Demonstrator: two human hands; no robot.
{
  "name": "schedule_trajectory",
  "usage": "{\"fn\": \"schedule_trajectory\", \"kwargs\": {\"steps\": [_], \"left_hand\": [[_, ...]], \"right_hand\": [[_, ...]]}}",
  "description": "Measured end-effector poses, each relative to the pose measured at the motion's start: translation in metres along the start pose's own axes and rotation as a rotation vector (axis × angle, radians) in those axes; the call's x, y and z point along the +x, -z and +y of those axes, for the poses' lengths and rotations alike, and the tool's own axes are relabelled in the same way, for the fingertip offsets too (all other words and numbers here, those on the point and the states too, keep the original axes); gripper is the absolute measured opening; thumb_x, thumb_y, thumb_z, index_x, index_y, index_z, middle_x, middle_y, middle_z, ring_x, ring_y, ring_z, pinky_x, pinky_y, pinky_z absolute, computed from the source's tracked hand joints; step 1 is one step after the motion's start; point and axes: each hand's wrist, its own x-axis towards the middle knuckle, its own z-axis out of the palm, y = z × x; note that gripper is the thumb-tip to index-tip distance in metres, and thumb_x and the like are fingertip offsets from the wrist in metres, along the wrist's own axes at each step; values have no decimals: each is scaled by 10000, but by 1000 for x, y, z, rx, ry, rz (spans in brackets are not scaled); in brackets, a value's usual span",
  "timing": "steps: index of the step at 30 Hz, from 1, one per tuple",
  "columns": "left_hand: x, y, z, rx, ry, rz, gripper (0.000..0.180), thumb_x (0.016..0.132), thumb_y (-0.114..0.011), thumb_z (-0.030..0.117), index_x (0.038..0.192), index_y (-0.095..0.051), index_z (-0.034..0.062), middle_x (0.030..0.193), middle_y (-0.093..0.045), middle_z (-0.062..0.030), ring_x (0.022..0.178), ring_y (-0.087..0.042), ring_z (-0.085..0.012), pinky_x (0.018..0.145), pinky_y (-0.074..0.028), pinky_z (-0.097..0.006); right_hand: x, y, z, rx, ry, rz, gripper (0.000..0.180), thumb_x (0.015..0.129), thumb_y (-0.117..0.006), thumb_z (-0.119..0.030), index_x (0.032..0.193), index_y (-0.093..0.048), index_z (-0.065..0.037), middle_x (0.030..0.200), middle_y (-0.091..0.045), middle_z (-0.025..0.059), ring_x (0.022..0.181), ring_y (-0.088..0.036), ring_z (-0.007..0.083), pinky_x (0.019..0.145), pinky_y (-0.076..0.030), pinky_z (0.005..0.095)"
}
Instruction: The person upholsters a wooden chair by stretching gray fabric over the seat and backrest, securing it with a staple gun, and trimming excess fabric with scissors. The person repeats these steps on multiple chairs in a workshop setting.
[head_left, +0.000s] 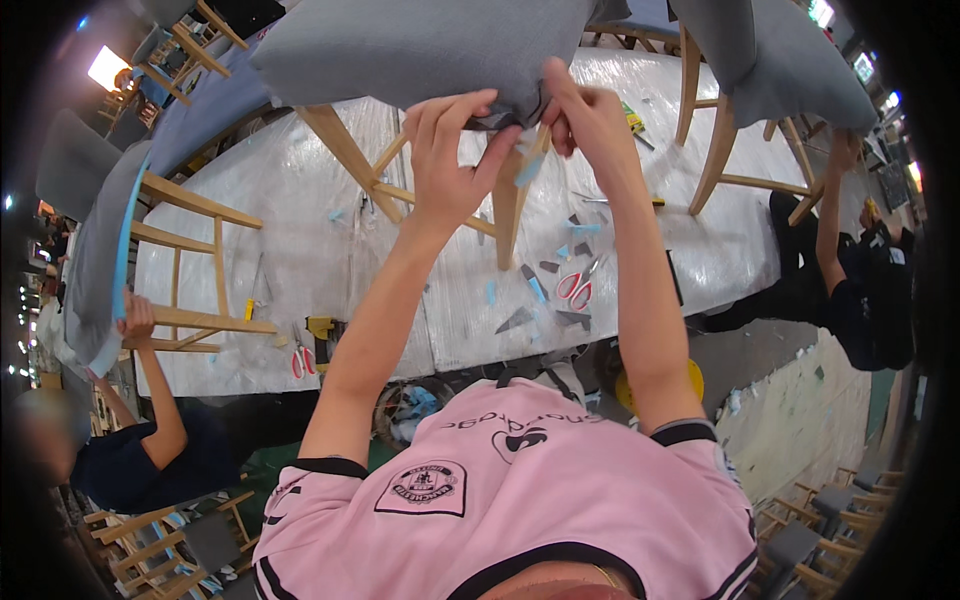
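Observation:
A chair with a grey upholstered seat (420, 50) and wooden legs (508, 220) stands on the table in front of me. Both my hands are up at the near corner of its seat. My left hand (445, 155) pinches the dark, folded grey fabric (520, 108) at the corner, its thumb under the edge. From the other side my right hand (592, 115) grips the same fabric, with its index finger laid along the seat. A bit of light-blue material (530, 168) shows at the top of the leg, just below the fold.
Plastic film covers the table (330, 240). Red-handled scissors (575, 290), a blue cutter knife (534, 284) and fabric scraps (515, 320) lie below the chair. More scissors (303, 358) lie at left. People handle chairs on both sides: a left co-worker (150, 440), a right co-worker (860, 290).

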Motion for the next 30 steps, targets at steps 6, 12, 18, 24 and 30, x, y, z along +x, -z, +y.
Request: {"fn": "schedule_trajectory", "kwargs": {"steps": [6,12,18,24,30], "left_hand": [[-6,12,6,-183,93,-170,157,775,-838,39,908,-759,66,863,-683,-55,781,-640,-207,681,-489,-307],[-35,4,8,-187,185,-122,134,798,-818,50,910,-744,53,874,-672,-67,816,-639,-229,719,-504,-334],[-64,-4,16,-250,474,-97,150,844,-798,66,943,-705,0,933,-655,-67,836,-639,-198,743,-506,-301],[-57,-36,58,-487,882,141,241,907,-779,143,994,-616,-11,1073,-563,-42,854,-611,-153,806,-498,-292],[-74,-55,43,-386,908,40,258,900,-792,189,962,-620,7,937,-604,-21,824,-582,-126,800,-477,-292]], "right_hand": [[-7,-1,36,312,59,-145,410,986,-665,-412,832,-680,-32,654,-605,5,516,-511,72,467,-391,228],[-33,-31,86,550,-54,-125,389,994,-658,-404,829,-648,-53,673,-580,-13,534,-492,65,515,-396,228],[-37,-16,92,477,-81,-242,372,1013,-621,-395,924,-650,-35,711,-608,-3,591,-564,76,539,-453,232],[-84,2,306,192,-521,-147,377,954,-672,-379,1090,-687,-28,798,-654,17,681,-630,101,549,-513,254],[-146,42,532,-446,-421,-52,372,803,-734,-284,1074,-669,-38,1029,-700,200,870,-687,409,814,-555,486]]}}
